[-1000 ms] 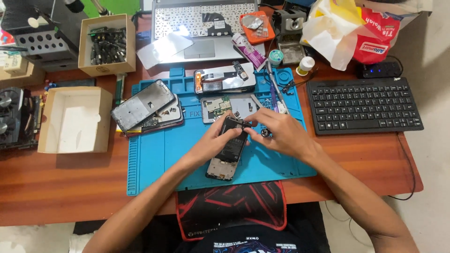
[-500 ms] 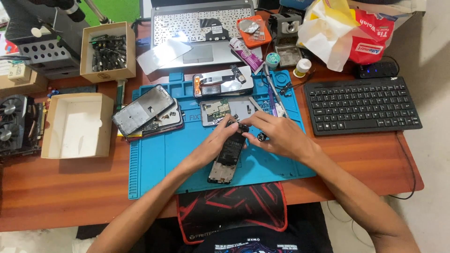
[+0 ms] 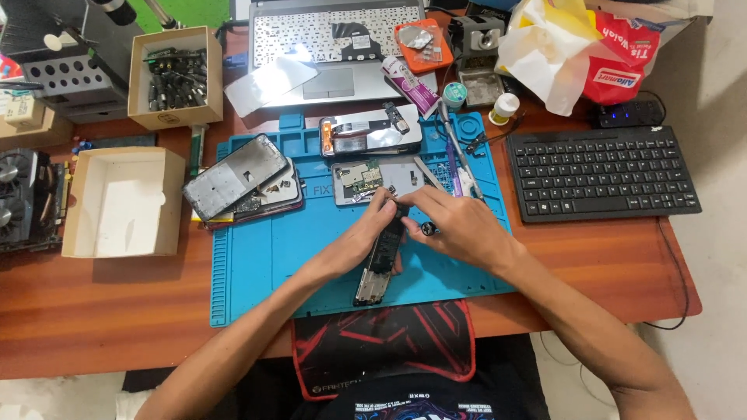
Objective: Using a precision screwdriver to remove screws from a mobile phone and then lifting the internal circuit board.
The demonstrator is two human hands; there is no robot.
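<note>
Mat (image 3: pixel 257 264) was blue; table (image 3: pixel 93 311) reddish-brown wood; keyboard (image 3: pixel 603 173) black; box (image 3: pixel 124 204) cream inside; bag (image 3: pixel 622 74) red & white; mousepad (image 3: pixel 389 346) black w/ red streaks.

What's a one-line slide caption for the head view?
Both hands, left hand and right hand, hold an opened phone tilted on edge over a blue repair mat amid phone parts.

Both bare forearms reach forward and converge at the middle. The left hand (image 3: pixel 366 237) is curled, its fingers bent in a pinching grip with the wrist held low. The right hand (image 3: pixel 455 225) lies palm-down, knuckles up, its fingertips meeting the left hand's.
</note>
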